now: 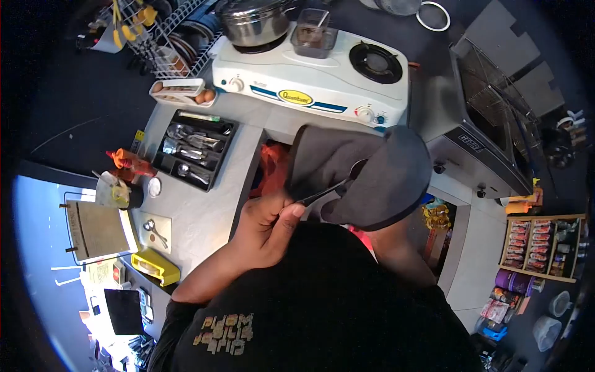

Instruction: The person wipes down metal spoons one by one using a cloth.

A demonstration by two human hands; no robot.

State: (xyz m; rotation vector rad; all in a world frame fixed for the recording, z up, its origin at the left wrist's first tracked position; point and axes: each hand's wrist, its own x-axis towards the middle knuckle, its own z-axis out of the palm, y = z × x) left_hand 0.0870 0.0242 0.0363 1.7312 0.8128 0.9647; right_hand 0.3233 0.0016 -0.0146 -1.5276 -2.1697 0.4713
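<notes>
My left hand (271,224) is closed, pinching the end of a dark-handled spoon (327,191) between thumb and fingers. The handle slants up to the right, and the bowl end sits in the folds of a dark grey cloth (387,177). This cloth covers my right hand, so those fingers are hidden; only the right forearm (403,251) shows below. The cloth is bunched around the bowl end, held from underneath by the right hand. Left of my hands, a black cutlery tray (214,162) on the counter holds several spoons and other cutlery.
Ahead stands a white two-burner stove (279,77) with a steel pot (255,25) and a clear container (313,37). An egg holder (176,87) and dish rack (180,28) are at the left. A steel oven-like appliance (477,139) stands right.
</notes>
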